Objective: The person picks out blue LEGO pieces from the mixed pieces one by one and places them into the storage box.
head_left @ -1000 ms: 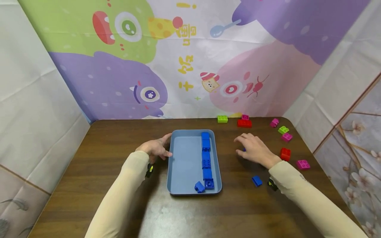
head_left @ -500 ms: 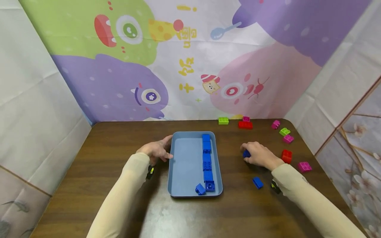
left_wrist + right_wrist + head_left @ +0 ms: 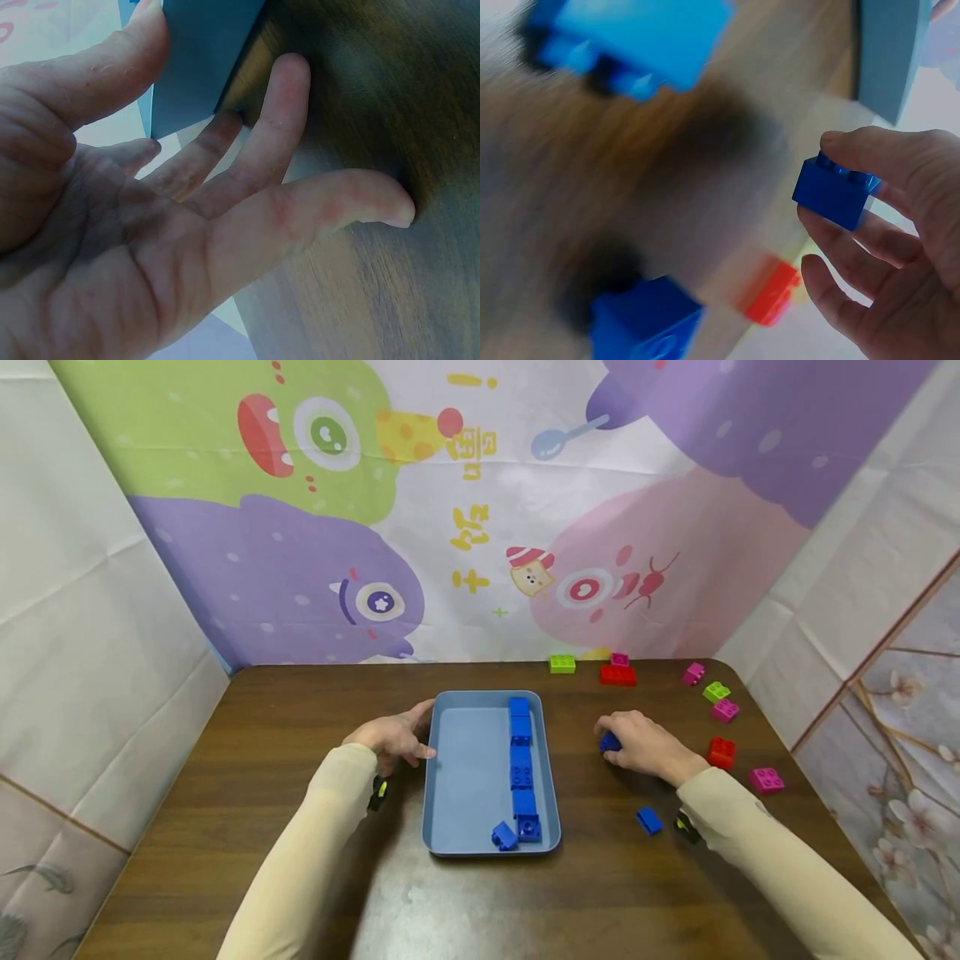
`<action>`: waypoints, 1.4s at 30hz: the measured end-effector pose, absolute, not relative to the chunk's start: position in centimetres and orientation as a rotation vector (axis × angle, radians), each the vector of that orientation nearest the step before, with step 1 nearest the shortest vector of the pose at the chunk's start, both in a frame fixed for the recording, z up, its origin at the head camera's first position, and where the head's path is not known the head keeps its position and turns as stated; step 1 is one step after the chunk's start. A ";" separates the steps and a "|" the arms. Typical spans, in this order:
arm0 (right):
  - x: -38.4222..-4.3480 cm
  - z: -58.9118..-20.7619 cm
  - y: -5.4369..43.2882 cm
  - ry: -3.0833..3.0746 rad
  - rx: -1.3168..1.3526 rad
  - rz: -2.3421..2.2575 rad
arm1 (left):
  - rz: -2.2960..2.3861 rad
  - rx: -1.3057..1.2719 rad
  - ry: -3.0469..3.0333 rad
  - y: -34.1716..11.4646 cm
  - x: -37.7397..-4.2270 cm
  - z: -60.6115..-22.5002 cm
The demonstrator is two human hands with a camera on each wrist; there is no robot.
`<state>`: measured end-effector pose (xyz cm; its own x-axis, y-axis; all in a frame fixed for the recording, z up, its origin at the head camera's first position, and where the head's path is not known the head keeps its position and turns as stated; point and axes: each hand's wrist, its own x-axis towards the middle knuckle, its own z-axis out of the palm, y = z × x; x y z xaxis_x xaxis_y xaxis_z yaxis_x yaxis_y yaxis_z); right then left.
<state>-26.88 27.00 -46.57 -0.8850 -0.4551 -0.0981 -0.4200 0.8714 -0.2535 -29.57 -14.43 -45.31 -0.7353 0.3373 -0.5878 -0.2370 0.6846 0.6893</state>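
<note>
My right hand [image 3: 645,746] pinches a blue toy building brick [image 3: 832,192] between thumb and fingers, over the table right of the tray. In the right wrist view, the studs of this brick face the thumb. Another blue brick [image 3: 648,821] lies on the table nearer the front. My left hand [image 3: 393,739] is at the left side of the grey-blue tray [image 3: 468,854], its thumb [image 3: 142,45] against the wall and its other fingers spread. Along the tray's right side runs a row of blue bricks [image 3: 521,760]. A tilted blue brick [image 3: 504,836] sits beside the row's near end.
Right of my right hand lie a red brick [image 3: 722,752] and a pink brick [image 3: 767,779]. Farther back are a green brick [image 3: 562,664], a long red brick [image 3: 618,675] and several more pink and green ones. A printed cloth [image 3: 480,610] hangs behind the wooden table [image 3: 300,710].
My right hand has closed its fingers on a blue brick, then shifted slightly left with it. The left hand and tray stay in place.
</note>
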 end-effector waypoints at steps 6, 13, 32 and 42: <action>-27.1 -45.0 24.6 2.894 -0.763 -0.394 | 1.017 0.084 2.168 -14.5 -29.4 -45.1; -27.4 -43.2 21.0 2.879 -0.909 -0.507 | 1.014 0.088 2.169 -14.6 -29.5 -45.1; -27.5 -46.2 11.2 2.699 -1.110 -0.354 | 1.022 0.075 2.176 -15.3 -29.4 -45.2; -27.1 -47.4 10.6 2.745 -1.115 -0.230 | 1.042 0.061 2.166 -14.8 -29.4 -45.1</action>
